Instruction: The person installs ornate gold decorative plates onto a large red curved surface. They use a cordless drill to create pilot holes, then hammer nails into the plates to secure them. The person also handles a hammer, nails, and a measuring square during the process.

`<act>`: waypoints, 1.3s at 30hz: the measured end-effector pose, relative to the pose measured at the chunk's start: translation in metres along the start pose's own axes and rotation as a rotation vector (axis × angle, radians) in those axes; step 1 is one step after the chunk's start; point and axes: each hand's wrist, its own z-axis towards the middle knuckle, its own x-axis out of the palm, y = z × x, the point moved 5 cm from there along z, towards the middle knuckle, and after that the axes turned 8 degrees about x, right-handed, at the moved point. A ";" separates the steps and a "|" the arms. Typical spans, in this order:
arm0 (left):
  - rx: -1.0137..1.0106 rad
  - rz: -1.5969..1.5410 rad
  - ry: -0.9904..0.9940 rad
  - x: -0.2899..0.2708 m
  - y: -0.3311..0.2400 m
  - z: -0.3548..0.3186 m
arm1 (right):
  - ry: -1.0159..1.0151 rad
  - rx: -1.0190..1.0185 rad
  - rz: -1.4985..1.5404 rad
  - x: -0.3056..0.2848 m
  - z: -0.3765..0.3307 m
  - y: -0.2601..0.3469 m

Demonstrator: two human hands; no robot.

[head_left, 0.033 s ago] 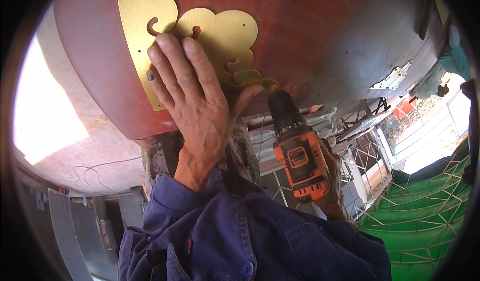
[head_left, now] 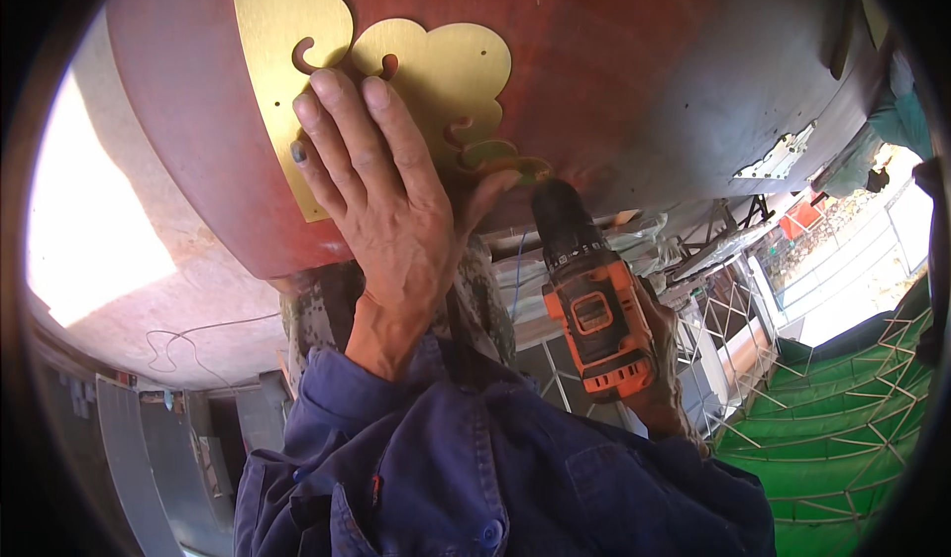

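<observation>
The left hand [head_left: 381, 195] lies flat, fingers spread, pressing the scalloped brass plate [head_left: 436, 71] against the red column [head_left: 634, 71]. The right hand [head_left: 659, 359] grips an orange drill [head_left: 589, 304] whose tip touches the plate's lower edge.

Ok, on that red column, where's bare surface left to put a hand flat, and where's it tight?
Bare red column lies right of the gold cloud-shaped plate, up to the small pale metal bracket. Another bare strip runs left of the plate. It is crowded at the plate's lower edge: the left hand presses there, and the orange drill, in the right hand, points there.
</observation>
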 end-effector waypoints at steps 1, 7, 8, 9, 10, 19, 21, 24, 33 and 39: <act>-0.001 0.012 0.001 -0.001 -0.001 -0.001 | 0.005 -0.013 0.001 0.000 -0.001 -0.001; -0.013 0.018 -0.015 -0.002 0.000 -0.003 | 0.037 -0.050 -0.027 -0.002 0.005 0.007; -0.010 0.020 -0.019 -0.002 0.000 -0.002 | 0.040 -0.044 -0.039 -0.002 0.006 0.008; -0.007 0.023 -0.022 -0.003 0.001 -0.001 | 0.042 -0.032 -0.056 -0.001 0.007 0.009; 0.005 0.017 -0.023 -0.003 0.000 0.000 | 0.036 -0.010 -0.069 -0.001 0.005 0.009; 0.008 -0.004 -0.038 -0.003 0.003 -0.002 | -0.037 -0.119 -0.025 0.001 -0.001 0.010; 0.008 -0.002 -0.051 -0.005 0.002 -0.001 | 0.023 -0.047 -0.041 0.001 -0.009 0.008; 0.009 -0.013 -0.068 -0.006 0.000 -0.002 | 0.007 -0.046 -0.047 -0.003 -0.022 0.004; -0.016 -0.042 -0.056 -0.012 0.004 -0.001 | -0.086 -0.146 -0.051 0.001 -0.043 0.016; -0.052 -0.100 -0.038 -0.013 0.004 -0.005 | -0.112 -0.266 -0.104 -0.009 -0.045 0.025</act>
